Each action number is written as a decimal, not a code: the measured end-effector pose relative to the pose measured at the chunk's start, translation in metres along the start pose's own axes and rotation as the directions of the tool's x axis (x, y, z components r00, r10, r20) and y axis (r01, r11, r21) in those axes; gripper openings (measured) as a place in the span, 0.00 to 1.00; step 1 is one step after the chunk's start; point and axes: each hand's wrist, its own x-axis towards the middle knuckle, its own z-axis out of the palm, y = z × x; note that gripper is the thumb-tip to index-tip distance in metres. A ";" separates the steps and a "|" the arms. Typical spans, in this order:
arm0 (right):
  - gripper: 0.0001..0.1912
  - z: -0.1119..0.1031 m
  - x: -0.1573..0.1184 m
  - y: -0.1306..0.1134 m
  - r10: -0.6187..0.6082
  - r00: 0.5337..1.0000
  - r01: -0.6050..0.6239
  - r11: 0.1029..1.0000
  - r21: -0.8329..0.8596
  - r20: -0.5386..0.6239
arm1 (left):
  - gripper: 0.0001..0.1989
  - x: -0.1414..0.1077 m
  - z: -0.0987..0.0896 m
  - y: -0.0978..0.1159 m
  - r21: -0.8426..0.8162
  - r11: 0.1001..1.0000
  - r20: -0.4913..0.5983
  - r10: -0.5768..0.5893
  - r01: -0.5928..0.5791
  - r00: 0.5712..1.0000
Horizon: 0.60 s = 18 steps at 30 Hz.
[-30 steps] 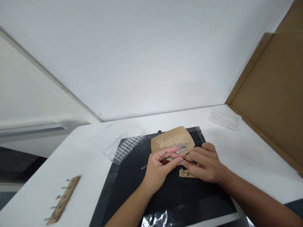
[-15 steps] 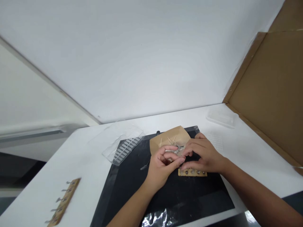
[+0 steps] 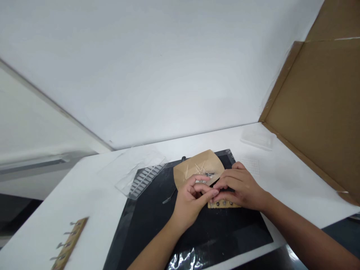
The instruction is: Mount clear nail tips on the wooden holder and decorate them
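Observation:
Fingertips of my left hand and my right hand meet over the black mat. Both hands are pinched around something too small to make out. Just below my right fingers lies a wooden strip with several round metal pieces, partly covered by that hand. Behind my hands, a brown paper sheet holds thin pale sticks and small dark bits. A small grey tool rests on the mat left of my left hand.
A clear slotted plastic tray overlaps the mat's back left corner. Another wooden strip with metal pins stands at the left. A clear container is at the back right, near brown cardboard.
The view has shifted slightly, moving the table items left in the picture. My right hand now covers more of the wooden strip, and the fingertips of both hands remain together.

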 end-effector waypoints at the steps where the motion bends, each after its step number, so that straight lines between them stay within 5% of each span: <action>1: 0.10 -0.002 -0.003 -0.003 0.015 1.000 -0.015 1.000 -0.001 -0.007 | 0.21 -0.001 0.001 -0.001 0.039 0.999 0.008 0.016 -0.016 1.000; 6: 0.11 -0.012 -0.035 -0.014 0.196 0.980 -0.196 0.981 0.010 0.019 | 0.10 -0.007 0.002 -0.002 0.396 0.875 0.155 0.235 -0.278 0.960; 11: 0.16 -0.012 -0.066 -0.019 0.298 0.952 -0.299 0.954 -0.002 -0.069 | 0.08 -0.004 0.002 -0.005 0.464 0.601 0.404 0.510 -0.651 0.759; 18: 0.15 -0.002 -0.071 -0.017 0.281 0.957 -0.288 0.946 -0.149 -0.067 | 0.08 -0.002 0.001 -0.006 0.529 0.455 0.522 0.491 -0.717 0.697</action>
